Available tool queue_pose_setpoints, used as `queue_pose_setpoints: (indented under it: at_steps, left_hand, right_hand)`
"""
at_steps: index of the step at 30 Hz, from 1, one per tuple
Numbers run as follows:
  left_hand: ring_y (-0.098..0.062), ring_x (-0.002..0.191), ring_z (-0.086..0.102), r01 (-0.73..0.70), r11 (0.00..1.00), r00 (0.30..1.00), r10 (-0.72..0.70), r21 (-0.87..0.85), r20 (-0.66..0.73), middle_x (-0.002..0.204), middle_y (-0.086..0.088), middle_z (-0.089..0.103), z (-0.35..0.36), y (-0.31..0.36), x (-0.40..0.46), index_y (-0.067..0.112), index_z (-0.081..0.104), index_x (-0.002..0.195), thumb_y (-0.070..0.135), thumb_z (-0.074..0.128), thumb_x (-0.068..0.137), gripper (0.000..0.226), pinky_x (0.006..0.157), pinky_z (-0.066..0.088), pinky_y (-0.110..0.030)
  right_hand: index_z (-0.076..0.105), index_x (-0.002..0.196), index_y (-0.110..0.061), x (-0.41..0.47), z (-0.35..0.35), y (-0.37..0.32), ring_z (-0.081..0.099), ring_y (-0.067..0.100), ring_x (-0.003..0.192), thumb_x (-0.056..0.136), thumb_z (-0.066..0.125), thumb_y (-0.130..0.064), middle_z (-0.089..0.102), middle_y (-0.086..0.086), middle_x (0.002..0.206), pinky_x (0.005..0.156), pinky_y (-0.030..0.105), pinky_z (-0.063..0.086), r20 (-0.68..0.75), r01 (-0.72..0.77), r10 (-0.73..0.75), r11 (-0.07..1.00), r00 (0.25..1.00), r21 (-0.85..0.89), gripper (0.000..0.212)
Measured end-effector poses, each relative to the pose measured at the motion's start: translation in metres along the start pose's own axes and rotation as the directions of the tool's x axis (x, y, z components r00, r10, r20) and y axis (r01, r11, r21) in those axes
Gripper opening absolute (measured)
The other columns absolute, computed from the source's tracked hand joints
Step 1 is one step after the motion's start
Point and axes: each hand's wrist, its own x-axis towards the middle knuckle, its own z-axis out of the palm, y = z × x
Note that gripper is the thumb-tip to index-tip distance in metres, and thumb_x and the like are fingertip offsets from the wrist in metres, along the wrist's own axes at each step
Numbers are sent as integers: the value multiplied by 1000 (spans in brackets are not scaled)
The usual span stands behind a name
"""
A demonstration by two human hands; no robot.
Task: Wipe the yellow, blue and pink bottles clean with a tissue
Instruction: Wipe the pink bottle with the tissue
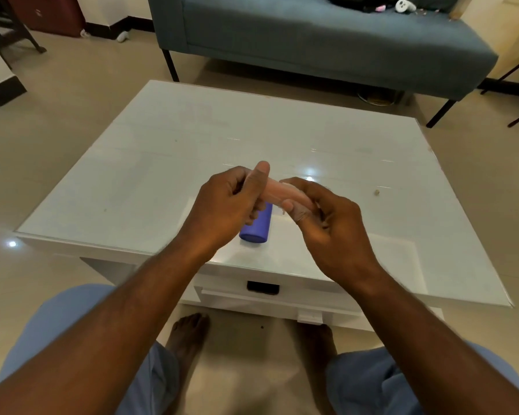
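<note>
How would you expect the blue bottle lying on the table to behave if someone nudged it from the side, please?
The blue bottle lies on its side and looks cylindrical, so it would probably roll. The glossy white table likely offers little grip, so it may travel freely. It looks small and plastic, so probably light and stiff.

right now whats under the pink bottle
The blue bottle lies on its side on the white table, below the pink bottle held by both hands, left and right. Its far end is covered by them.

bottle (256, 227) on table (357, 139) | sofa (312, 40) behind | second bottle (277, 191) seemingly above
</note>
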Motion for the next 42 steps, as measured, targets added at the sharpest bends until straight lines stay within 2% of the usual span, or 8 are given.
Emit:
queue_pose_setpoints:
  at_steps: [4, 11, 15, 20, 31, 33, 36, 42]
  left_hand:
    - [-10, 57, 61, -127, 959, 987, 147, 255, -58, 58, 5, 60, -2, 1, 1, 27, 54, 69, 64, 30, 93, 50, 61, 52, -28]
    - [-16, 54, 52, -74, 944, 991, 105, 323, -79, 55, -1, 51, -2, 1, 2, 16, 52, 61, 55, 23, 100, 62, 57, 40, -25]
    - [-15, 58, 58, 29, 941, 996, 0, 337, -85, 56, -3, 57, -1, 1, 1, 9, 59, 58, 56, 20, 99, 74, 62, 41, -20]
    - [-15, 52, 47, -186, 920, 980, 198, 344, 1, 53, 3, 45, 2, -3, -5, 19, 43, 61, 65, 22, 94, 60, 54, 38, -29]
    - [-13, 49, 52, -249, 864, 962, 274, 438, 6, 49, 7, 48, 10, -9, -8, 29, 42, 57, 49, 27, 103, 52, 55, 36, -22]
    - [-13, 49, 52, -221, 857, 966, 259, 466, -19, 47, 9, 46, 11, -8, -7, 29, 40, 54, 45, 27, 104, 53, 57, 39, -24]
    - [-20, 55, 55, -135, 870, 975, 202, 474, -93, 49, 5, 47, 9, -5, -5, 23, 45, 53, 41, 24, 105, 58, 61, 48, -33]
    - [-16, 53, 49, -35, 895, 992, 84, 445, -92, 50, 0, 44, 8, -5, -4, 18, 43, 53, 34, 22, 106, 59, 60, 40, -28]
  right_hand:
    - [73, 126, -14, -1, 0, -1, 70, 9, 115, 96, 73, -16, 76, -4, 120, 103, 34, 56, -71, 40, -31, 992, 997, 123, 31]
    - [74, 116, -3, -2, 0, 4, 72, 17, 115, 92, 71, 4, 75, 8, 121, 104, 41, 56, -121, 197, -172, 952, 978, 235, 25]
    - [76, 118, -12, 2, -2, 2, 73, 9, 103, 95, 72, -20, 78, -3, 110, 90, 23, 59, -25, -57, 65, 970, 998, 236, 25]
    - [73, 111, -15, 4, -2, 3, 73, 22, 97, 100, 62, -36, 74, 3, 103, 85, 34, 63, 215, -509, 462, 762, 860, 401, 26]
    - [57, 123, -18, 5, 8, -11, 65, 22, 93, 103, 54, -37, 63, 3, 109, 85, 39, 55, 244, -644, 610, 613, 754, 457, 27]
    - [58, 130, -18, 3, 7, -13, 66, 22, 103, 102, 57, -39, 66, 1, 117, 95, 41, 56, 268, -589, 525, 711, 808, 383, 35]
    - [59, 138, -30, -6, 9, -11, 66, 14, 115, 88, 73, -52, 68, -9, 128, 97, 32, 57, 331, -240, 197, 966, 923, 93, 56]
    - [51, 149, -26, -12, 11, -1, 60, 9, 119, 93, 70, -49, 60, -8, 141, 94, 25, 56, 263, 19, 0, 997, 965, -70, 64]
